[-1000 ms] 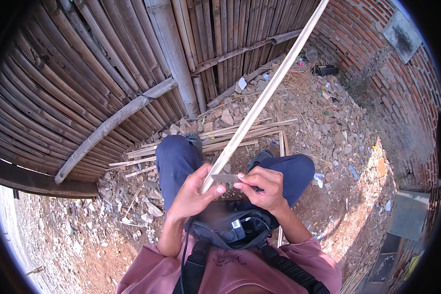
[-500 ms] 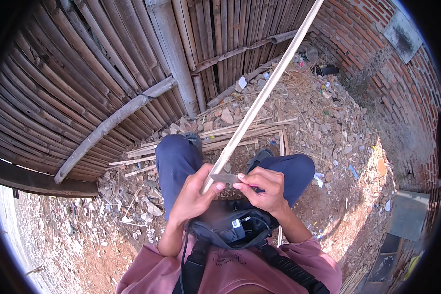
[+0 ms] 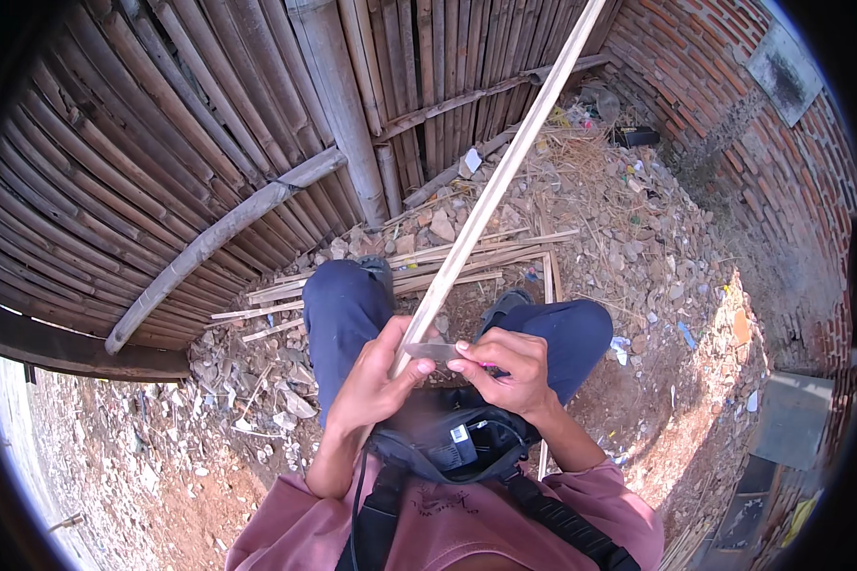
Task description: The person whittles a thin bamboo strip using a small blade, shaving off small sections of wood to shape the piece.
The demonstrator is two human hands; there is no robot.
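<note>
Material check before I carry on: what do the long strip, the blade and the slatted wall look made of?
Long strip: wood or bamboo, seemingly unfinished; pale with lengthwise streaks. Blade: probably metal, dull; thin, flat and grey. Slatted wall: likely bamboo, weathered; narrow grey-brown rounded lengths side by side.

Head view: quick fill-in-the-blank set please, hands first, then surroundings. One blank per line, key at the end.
1. From the left hand, the long pale strip slants up toward the picture's ____ side.
2. The flat grey blade extends from the right hand toward the picture's ____ side.
3. The person's shirt is ____ in colour.
4. The wall at the picture's upper right is built of ____.

Missing words: right; left; pink; bricks.
</note>
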